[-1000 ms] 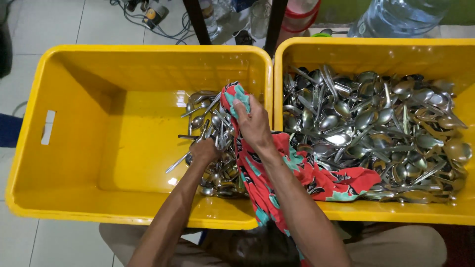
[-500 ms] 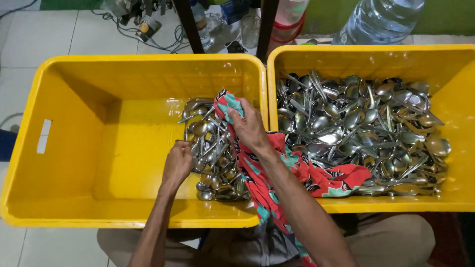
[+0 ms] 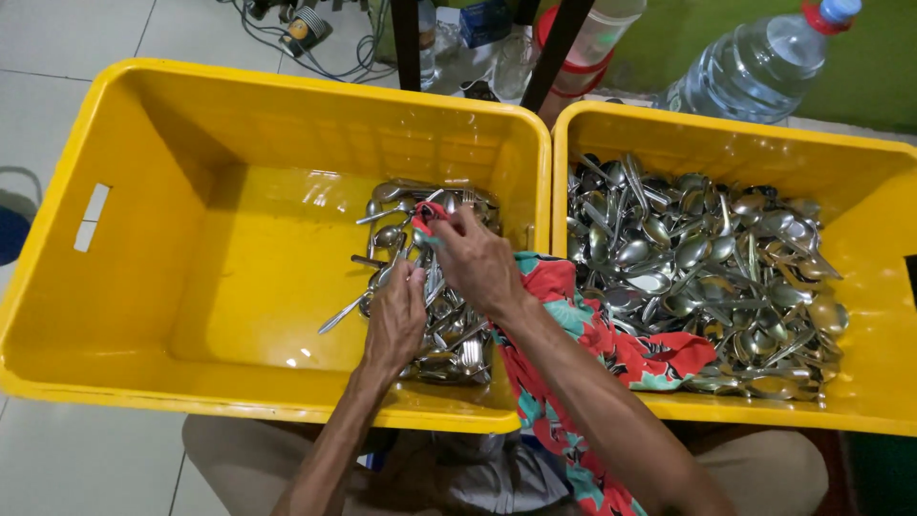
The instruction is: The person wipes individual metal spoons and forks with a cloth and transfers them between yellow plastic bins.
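Tiled floor, two yellow crates sitting side by side. Red floral cloth is draping from the lap over the shared rim into the right crate. Left hand is lying on the cutlery pile in the left crate, fingers curled; grip unclear. Right hand is pinching the cloth's end over that pile. Beyond, a water bottle is lying

Both forearms are bare with no sleeves, watch or rings showing, and grey-beige trousers cover the lap at bottom centre.
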